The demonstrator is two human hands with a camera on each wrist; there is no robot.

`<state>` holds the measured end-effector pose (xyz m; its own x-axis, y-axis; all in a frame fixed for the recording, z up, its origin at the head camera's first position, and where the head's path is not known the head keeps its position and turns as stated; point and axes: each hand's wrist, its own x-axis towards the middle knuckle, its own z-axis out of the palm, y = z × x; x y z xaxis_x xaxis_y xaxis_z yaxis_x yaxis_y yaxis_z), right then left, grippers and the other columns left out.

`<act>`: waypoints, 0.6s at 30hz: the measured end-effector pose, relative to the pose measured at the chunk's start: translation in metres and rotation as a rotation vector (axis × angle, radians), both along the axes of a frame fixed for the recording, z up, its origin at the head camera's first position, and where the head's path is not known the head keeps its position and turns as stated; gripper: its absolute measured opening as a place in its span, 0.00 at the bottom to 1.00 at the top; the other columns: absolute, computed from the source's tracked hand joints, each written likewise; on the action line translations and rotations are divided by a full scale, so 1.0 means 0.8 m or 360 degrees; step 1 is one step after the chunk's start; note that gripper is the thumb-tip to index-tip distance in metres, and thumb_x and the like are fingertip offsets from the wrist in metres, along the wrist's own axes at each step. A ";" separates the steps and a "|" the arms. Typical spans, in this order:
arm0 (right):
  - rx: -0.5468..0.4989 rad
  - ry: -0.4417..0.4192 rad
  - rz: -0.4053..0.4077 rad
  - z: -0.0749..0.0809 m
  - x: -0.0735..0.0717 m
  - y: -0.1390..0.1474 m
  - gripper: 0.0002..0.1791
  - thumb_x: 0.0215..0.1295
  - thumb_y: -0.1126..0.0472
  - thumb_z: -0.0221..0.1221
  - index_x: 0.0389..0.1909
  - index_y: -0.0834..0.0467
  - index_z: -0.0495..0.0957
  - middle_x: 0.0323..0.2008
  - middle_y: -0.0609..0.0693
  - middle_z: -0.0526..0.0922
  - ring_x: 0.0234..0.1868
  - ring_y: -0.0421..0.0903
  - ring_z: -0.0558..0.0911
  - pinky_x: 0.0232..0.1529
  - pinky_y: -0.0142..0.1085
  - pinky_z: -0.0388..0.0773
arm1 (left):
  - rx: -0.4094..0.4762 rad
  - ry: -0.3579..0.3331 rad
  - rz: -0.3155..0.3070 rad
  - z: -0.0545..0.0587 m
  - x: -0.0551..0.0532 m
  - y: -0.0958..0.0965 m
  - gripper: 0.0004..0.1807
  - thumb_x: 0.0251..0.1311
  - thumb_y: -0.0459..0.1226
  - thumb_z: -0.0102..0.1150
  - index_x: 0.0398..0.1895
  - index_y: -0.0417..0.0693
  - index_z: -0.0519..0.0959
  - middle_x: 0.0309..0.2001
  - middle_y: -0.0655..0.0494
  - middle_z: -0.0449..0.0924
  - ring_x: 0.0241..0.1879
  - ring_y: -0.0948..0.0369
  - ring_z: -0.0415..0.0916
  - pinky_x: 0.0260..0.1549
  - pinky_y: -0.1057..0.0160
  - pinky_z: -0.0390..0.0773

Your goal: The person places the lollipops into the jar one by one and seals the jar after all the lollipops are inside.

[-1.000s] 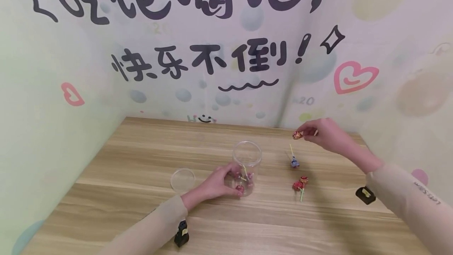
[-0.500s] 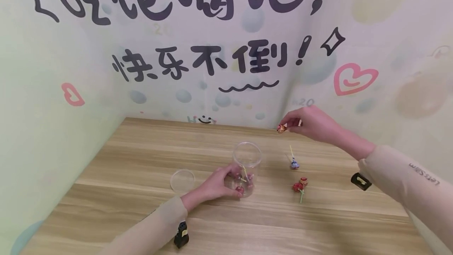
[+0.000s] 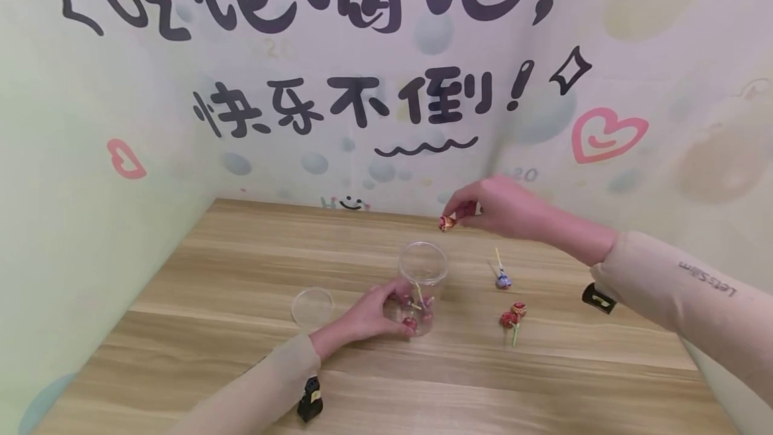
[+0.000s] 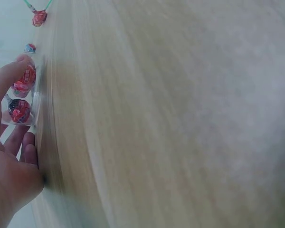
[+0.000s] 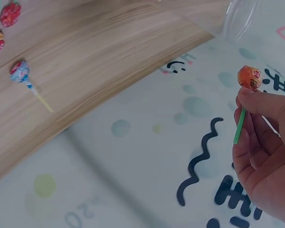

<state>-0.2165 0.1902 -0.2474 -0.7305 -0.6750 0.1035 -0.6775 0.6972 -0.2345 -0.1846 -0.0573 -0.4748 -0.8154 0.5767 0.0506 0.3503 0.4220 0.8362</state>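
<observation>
My left hand point(image 3: 368, 314) is curled round the lower part of a clear plastic jar point(image 3: 425, 264), which stands upright with its top uncovered. Several wrapped lollipops lie inside; in the left wrist view a red-and-black one point(image 4: 19, 110) shows through the wall near my thumb. Up behind the jar's rim, my right hand point(image 3: 498, 207) pinches a lollipop point(image 3: 447, 223). Its orange wrapper and green stick show in the right wrist view, where thumb and fingers grip it point(image 5: 250, 78) just under the head.
Right of the jar, a blue-wrapped lollipop point(image 3: 503, 280) lies on the wooden table point(image 3: 241, 254). Nearer the front are red lollipops point(image 3: 510, 318) side by side. A round clear lid point(image 3: 312, 308) lies left of the jar. A printed cloth wall point(image 3: 338, 39) rises behind the table.
My right hand has carried the orange lollipop leftward, from above the blue lollipop to just behind the jar's rim. My left hand and the jar have stayed in place.
</observation>
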 end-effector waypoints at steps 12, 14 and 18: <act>0.0015 -0.0043 0.0194 0.001 0.012 -0.032 0.10 0.57 0.70 0.67 0.39 0.54 0.86 0.33 0.42 0.88 0.33 0.34 0.81 0.40 0.32 0.81 | 0.0015 0.0073 -0.0021 -0.004 -0.003 0.000 0.37 0.39 0.44 0.81 0.56 0.51 0.75 0.47 0.58 0.83 0.52 0.61 0.77 0.60 0.57 0.72; 0.0030 -0.0055 0.0215 -0.002 0.014 -0.035 0.10 0.57 0.69 0.67 0.39 0.54 0.86 0.33 0.42 0.88 0.33 0.34 0.81 0.39 0.31 0.81 | 0.0009 0.0061 -0.0017 -0.003 -0.002 0.000 0.37 0.40 0.44 0.81 0.56 0.51 0.75 0.48 0.58 0.83 0.53 0.61 0.77 0.60 0.57 0.72; 0.0056 -0.0071 0.0261 -0.006 0.017 -0.041 0.10 0.58 0.69 0.67 0.38 0.53 0.86 0.32 0.42 0.87 0.32 0.33 0.79 0.39 0.31 0.81 | 0.0003 0.0074 -0.0020 -0.002 -0.002 0.000 0.37 0.40 0.44 0.81 0.56 0.50 0.75 0.48 0.58 0.83 0.52 0.61 0.77 0.60 0.58 0.72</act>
<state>-0.2032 0.1576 -0.2519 -0.6135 -0.7882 0.0476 -0.7723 0.5864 -0.2441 -0.1863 -0.0575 -0.4762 -0.8047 0.5870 0.0893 0.3943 0.4158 0.8195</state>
